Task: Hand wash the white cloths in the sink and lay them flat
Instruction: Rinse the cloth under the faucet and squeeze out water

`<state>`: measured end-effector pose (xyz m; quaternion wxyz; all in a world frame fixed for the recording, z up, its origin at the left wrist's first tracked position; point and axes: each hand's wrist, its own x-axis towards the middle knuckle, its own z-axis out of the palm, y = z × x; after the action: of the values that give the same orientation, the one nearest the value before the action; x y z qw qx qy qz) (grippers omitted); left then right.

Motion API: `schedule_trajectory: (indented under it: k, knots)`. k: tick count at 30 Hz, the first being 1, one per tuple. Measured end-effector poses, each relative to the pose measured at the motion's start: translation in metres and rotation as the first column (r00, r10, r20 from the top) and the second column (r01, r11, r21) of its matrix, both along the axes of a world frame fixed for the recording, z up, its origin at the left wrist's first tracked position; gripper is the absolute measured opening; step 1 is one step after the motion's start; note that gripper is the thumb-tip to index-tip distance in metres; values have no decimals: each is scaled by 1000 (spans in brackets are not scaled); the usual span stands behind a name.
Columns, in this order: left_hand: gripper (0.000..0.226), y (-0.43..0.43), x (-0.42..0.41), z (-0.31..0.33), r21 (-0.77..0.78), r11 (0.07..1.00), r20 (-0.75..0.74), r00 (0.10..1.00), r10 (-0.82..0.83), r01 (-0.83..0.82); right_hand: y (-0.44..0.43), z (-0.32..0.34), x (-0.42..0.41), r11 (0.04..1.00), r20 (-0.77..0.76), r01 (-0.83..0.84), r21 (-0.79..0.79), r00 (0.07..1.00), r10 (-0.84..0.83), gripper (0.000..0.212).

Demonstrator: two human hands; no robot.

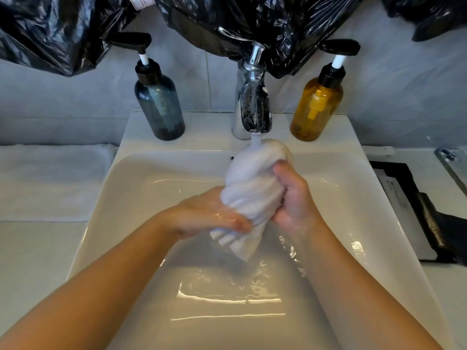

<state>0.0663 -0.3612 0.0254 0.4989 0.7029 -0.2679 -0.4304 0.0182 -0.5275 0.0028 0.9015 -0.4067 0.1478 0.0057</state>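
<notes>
A white cloth (252,190), twisted into a thick roll, is held upright over the white sink (131,198). Its top sits under water running from the chrome tap (252,107). My left hand (212,215) grips the roll near its lower end. My right hand (293,198) grips its upper middle from the right side. Water stands in the sink basin below the cloth. Another white cloth (50,180) lies flat on the counter left of the sink.
A dark blue pump bottle (159,107) stands left of the tap and an amber pump bottle (316,107) right of it. Black plastic sheeting (227,21) hangs above. A black tray (414,210) lies on the right counter, with a phone (452,162) beyond it.
</notes>
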Motion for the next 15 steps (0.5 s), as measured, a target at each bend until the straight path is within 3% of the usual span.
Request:
schedule_trajectory:
  k: [2, 4, 6, 8, 9, 10, 11, 12, 14, 15]
  knots:
    - [31, -3, 4, 3, 93, 994, 61, 997, 44, -50, -6, 0, 0, 999, -15, -12, 47, 1000, 13, 93]
    - [31, -10, 3, 9, 267, 956, 249, 967, 53, -121, -9, -5, -1, 998, -48, -2, 60, 999, 5, 102]
    - [40, -14, -7, 17, 455, 836, 618, 784, -49, -306, -4, -8, -4, 997, -76, -2, 76, 997, 8, 107]
    - [49, -13, -21, 10, 399, 795, 842, 525, -122, -456, 4, -7, -5, 994, -160, 32, 101, 987, -15, 100]
    - [51, -13, -25, 2, 335, 810, 897, 427, -118, -481, 6, -3, -6, 991, -208, 60, 120, 978, -34, 91]
    - [57, -13, -28, -2, 282, 834, 919, 384, -92, -475, 8, 0, -5, 986, -226, 82, 143, 973, -49, 80]
    - [65, -12, -30, -4, 276, 840, 903, 425, -60, -468, 9, 3, -4, 983, -229, 116, 142, 970, -82, 71]
    - [75, -11, -31, -2, 272, 841, 848, 530, 20, -467, 11, 1, -3, 983, -212, 144, 117, 970, -117, 64]
    - [89, -7, -32, 1, 219, 867, 633, 741, 223, -448, 15, -4, -2, 977, -140, 206, 54, 970, -196, 66]
    - [89, -5, -31, -3, 166, 882, 521, 798, 301, -441, 16, -7, -2, 973, -115, 230, 16, 967, -227, 72]
